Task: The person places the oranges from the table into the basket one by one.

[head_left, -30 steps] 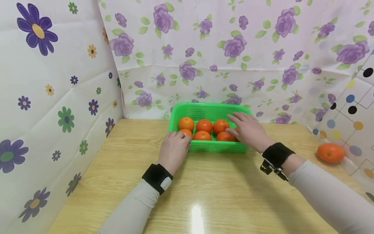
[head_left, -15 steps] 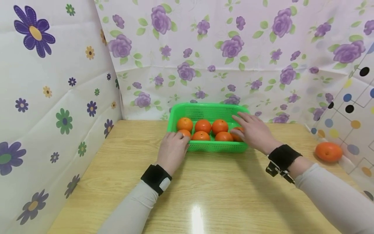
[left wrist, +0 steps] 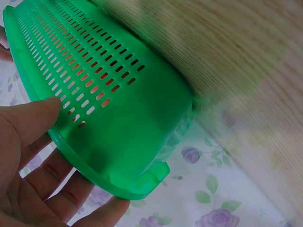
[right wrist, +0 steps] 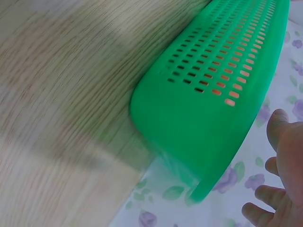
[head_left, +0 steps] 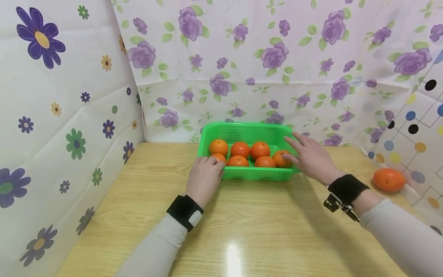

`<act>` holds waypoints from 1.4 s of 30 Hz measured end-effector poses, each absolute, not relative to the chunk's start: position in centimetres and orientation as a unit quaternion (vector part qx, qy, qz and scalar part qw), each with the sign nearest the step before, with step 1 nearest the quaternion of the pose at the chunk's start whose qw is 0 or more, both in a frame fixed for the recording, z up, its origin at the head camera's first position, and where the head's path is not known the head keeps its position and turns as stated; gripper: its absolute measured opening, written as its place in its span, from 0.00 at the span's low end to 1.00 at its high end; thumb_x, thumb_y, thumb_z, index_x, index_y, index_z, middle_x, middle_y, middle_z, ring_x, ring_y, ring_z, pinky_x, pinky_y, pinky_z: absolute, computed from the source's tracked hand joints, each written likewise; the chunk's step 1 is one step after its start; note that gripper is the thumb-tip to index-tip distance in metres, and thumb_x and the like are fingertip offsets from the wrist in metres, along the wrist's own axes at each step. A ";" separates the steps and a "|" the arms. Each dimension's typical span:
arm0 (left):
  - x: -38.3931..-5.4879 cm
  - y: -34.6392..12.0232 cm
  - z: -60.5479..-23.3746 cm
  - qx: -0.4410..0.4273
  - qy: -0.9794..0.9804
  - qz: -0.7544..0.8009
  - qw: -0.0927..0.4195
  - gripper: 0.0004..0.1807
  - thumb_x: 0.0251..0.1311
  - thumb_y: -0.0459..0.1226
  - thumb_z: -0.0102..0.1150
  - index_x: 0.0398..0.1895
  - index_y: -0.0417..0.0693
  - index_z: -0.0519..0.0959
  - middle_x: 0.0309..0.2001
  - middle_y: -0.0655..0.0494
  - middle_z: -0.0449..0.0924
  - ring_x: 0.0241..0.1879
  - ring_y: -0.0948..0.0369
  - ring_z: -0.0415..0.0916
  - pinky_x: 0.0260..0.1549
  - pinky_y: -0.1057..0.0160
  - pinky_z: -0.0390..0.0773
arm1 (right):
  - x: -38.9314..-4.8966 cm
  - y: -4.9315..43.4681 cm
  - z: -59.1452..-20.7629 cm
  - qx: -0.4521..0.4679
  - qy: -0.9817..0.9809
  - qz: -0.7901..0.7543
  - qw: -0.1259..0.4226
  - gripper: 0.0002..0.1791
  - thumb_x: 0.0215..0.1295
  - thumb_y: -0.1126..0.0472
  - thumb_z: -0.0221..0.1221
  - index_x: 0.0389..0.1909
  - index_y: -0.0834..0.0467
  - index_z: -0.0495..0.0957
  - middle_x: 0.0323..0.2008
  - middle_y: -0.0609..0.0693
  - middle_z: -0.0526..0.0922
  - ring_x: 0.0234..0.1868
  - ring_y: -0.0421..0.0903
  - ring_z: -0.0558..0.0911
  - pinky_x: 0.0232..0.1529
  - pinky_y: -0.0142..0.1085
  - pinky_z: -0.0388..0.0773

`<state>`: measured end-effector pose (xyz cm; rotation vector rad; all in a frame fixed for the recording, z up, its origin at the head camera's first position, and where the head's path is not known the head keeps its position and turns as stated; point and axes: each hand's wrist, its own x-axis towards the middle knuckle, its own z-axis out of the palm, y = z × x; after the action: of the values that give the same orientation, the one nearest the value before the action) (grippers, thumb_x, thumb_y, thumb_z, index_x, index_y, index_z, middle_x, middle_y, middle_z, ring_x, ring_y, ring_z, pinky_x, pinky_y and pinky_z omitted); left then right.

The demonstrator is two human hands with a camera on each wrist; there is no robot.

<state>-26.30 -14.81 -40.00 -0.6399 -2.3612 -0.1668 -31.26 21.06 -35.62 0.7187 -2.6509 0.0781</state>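
A green perforated plastic basket stands at the back of the table with several tangerines in two rows. My left hand grips its front left rim; in the left wrist view the thumb lies on the outer wall, with the other fingers around the rim. Over the right end of the basket is my right hand, its fingers spread and holding nothing. The nearest fruit to it is the front right tangerine. In the right wrist view, a gap shows between this hand and the basket wall.
On the table's right side lies another orange-red fruit, close to the dotted side sheet. A flowered sheet hangs right behind the basket, and a second one borders the left. The wooden tabletop stretches in front.
My right hand has moved to the right, away from the front right tangerine, which now shows more fully. The left hand keeps its grip on the basket rim.
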 end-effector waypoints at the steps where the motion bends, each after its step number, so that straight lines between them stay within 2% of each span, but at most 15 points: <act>1: -26.3 -14.8 -40.0 -0.245 -0.906 -0.065 0.338 0.07 0.58 0.41 0.69 0.37 0.52 0.82 0.35 0.56 0.79 0.35 0.53 0.75 0.43 0.55 0.73 | -31.2 21.3 -35.6 0.251 -0.948 0.029 0.191 0.39 0.69 0.43 0.58 0.74 0.59 0.64 0.73 0.66 0.59 0.68 0.68 0.64 0.65 0.61 0.59; 7: -26.3 -14.8 -40.0 -0.245 -0.907 -0.067 0.337 0.07 0.58 0.40 0.69 0.37 0.51 0.82 0.35 0.56 0.79 0.35 0.52 0.75 0.42 0.56 0.72 | -30.9 22.7 -35.4 0.232 -0.955 0.034 0.184 0.38 0.70 0.43 0.57 0.75 0.58 0.63 0.73 0.66 0.59 0.68 0.70 0.63 0.64 0.62 0.60; 10: -26.3 -14.8 -40.0 -0.244 -0.908 -0.063 0.334 0.07 0.59 0.41 0.68 0.38 0.51 0.82 0.35 0.56 0.79 0.35 0.53 0.75 0.43 0.56 0.72 | -30.8 23.4 -35.5 0.235 -0.952 0.040 0.193 0.38 0.70 0.44 0.58 0.74 0.59 0.63 0.72 0.67 0.60 0.67 0.70 0.64 0.65 0.62 0.58; 19: -26.3 -14.7 -39.9 -0.244 -0.909 -0.062 0.332 0.07 0.58 0.41 0.69 0.38 0.52 0.82 0.36 0.56 0.79 0.35 0.53 0.75 0.43 0.56 0.72 | -30.8 25.4 -35.9 0.233 -0.946 0.030 0.224 0.37 0.68 0.44 0.60 0.73 0.58 0.65 0.70 0.64 0.64 0.63 0.69 0.68 0.62 0.62 0.62; 33: -26.4 -14.7 -40.0 -0.245 -0.907 -0.067 0.335 0.08 0.58 0.41 0.70 0.38 0.52 0.82 0.35 0.57 0.79 0.35 0.54 0.74 0.42 0.57 0.71 | -30.5 27.1 -35.5 0.189 -0.967 0.041 0.167 0.40 0.72 0.40 0.53 0.76 0.59 0.60 0.72 0.69 0.58 0.67 0.73 0.61 0.64 0.65 0.55; 42: -26.4 -14.8 -40.1 -0.244 -0.907 -0.065 0.336 0.08 0.58 0.41 0.69 0.38 0.52 0.82 0.35 0.56 0.79 0.35 0.54 0.74 0.42 0.57 0.72 | -30.5 28.8 -35.9 0.173 -0.969 0.052 0.169 0.41 0.72 0.39 0.52 0.75 0.61 0.61 0.71 0.71 0.58 0.67 0.73 0.60 0.63 0.66 0.56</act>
<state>-26.41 -14.77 -40.12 -0.6353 -2.3662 -0.1696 -30.52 28.79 -35.86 0.4926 -2.7540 0.1484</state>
